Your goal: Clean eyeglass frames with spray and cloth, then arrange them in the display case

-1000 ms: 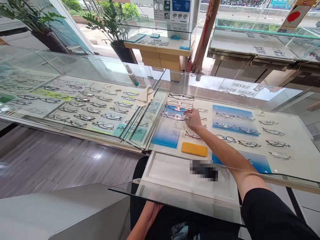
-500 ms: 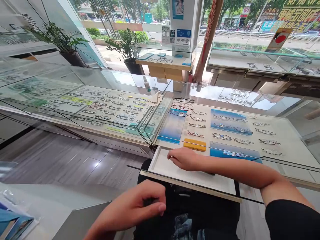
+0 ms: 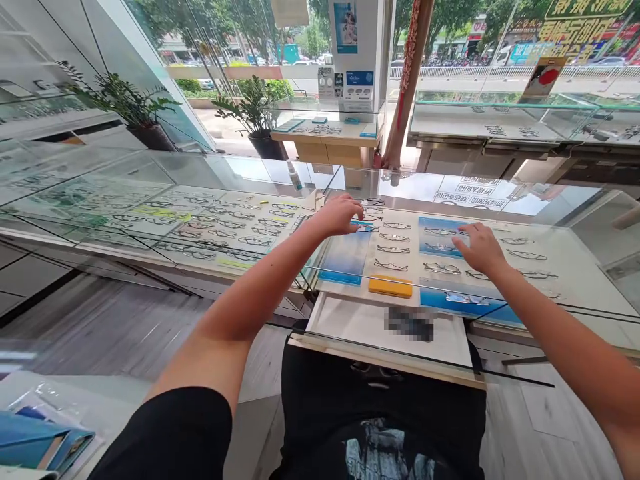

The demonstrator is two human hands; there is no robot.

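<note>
My left hand (image 3: 341, 215) is stretched forward at the left end of the glass-topped display case, beside several eyeglasses (image 3: 371, 201) lined up in a column. Its fingers are bent loosely and apart, and I see nothing in them. Over a blue card (image 3: 434, 227) bearing several eyeglasses hovers my right hand (image 3: 481, 248), thumb and fingers spread, holding nothing. Whether either hand touches the glass cannot be made out. Nearer to me lie a yellow glasses case (image 3: 391, 286) and another blue card (image 3: 345, 263).
A drawer (image 3: 350, 320) stands pulled out at my lap, with a blurred dark object (image 3: 410, 323) in it. More eyeglasses fill the adjoining case (image 3: 225, 230) on the left. A small bottle (image 3: 294, 176) stands on the glass beyond. Blue folders (image 3: 35, 437) lie at lower left.
My left hand has gone from above my lap forward to the case. My right hand has left the drawer area, moving forward and right, uncovering the dark object.
</note>
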